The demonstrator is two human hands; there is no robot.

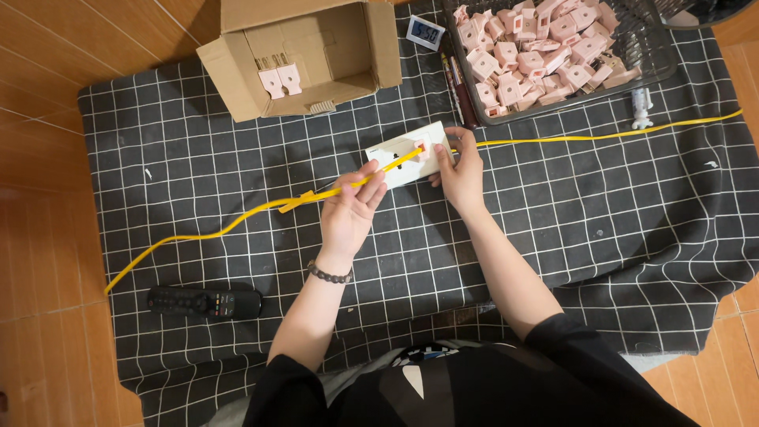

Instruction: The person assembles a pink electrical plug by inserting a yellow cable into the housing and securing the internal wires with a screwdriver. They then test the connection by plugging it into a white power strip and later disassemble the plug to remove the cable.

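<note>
Your left hand [348,209] pinches the yellow cable [237,225] between thumb and fingertips, fingers closed round it just short of the white block [407,154]; your right hand [461,170] clamps that block against the cloth, fingers curled over its far edge. The block lies at the middle of the checked cloth [593,213], with a small pink clip [421,148] sitting on top of it where the cable crosses. Judged from this, the cable is laid across the block and meets the clip, but whether it is seated in the clip cannot be told. Beyond the block to the right, the wire basket [660,47] holds a large heap of loose pink clips, so most of the stock looks unworked; beyond the block to the left, the open cardboard box [237,75] holds only two pink pieces. The cable is thin, flat and glossy, running from the floor on the left past the block toward the cloth's right edge. The block is smooth, hard, rectangular. The cloth is soft, dark, white-gridded. A black remote [204,301] lies well to the near left of the block.
</note>
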